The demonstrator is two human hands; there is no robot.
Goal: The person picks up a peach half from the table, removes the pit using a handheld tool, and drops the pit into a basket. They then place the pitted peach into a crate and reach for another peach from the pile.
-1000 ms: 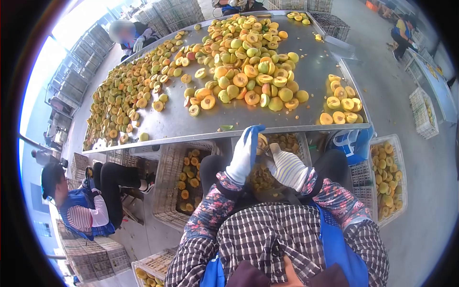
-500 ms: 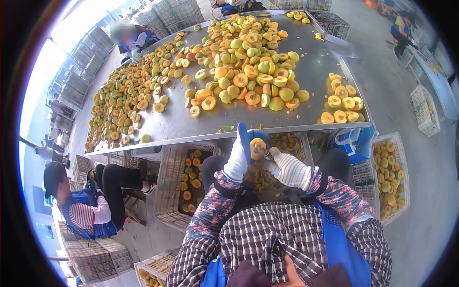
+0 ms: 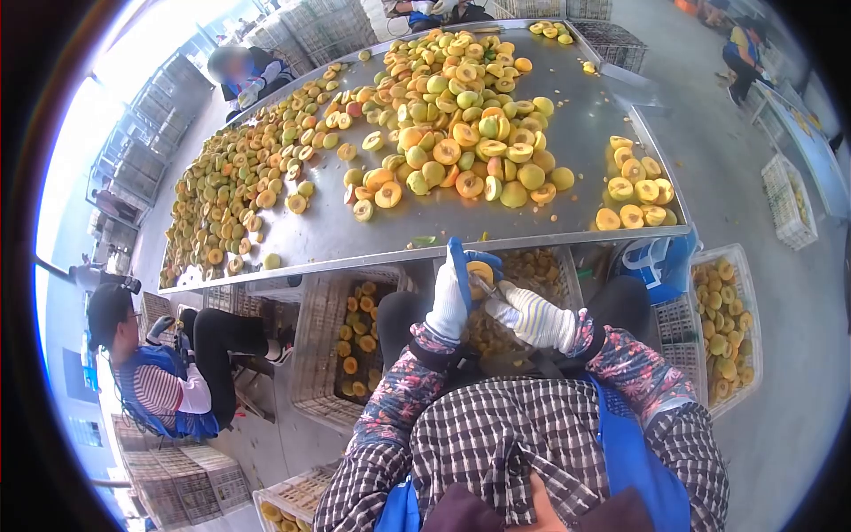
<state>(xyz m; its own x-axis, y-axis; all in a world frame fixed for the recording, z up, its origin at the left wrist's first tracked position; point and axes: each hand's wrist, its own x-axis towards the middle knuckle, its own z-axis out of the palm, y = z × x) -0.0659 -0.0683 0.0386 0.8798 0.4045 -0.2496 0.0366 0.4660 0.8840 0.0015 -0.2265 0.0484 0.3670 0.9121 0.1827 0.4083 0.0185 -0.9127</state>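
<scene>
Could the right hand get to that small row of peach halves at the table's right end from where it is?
Probably yes. The right hand is busy at the peach half in the left hand, but nothing blocks the way up to the row near the table edge.

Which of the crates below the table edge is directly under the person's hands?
The middle crate, between the knees: the left hand holds a peach half over it; the left crate and right crate sit aside.

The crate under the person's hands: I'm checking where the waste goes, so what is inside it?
The crate holds a heap of small brownish-orange pieces. The left hand, the right hand and the fruit half cover much of it, so its bottom is hidden.
</scene>
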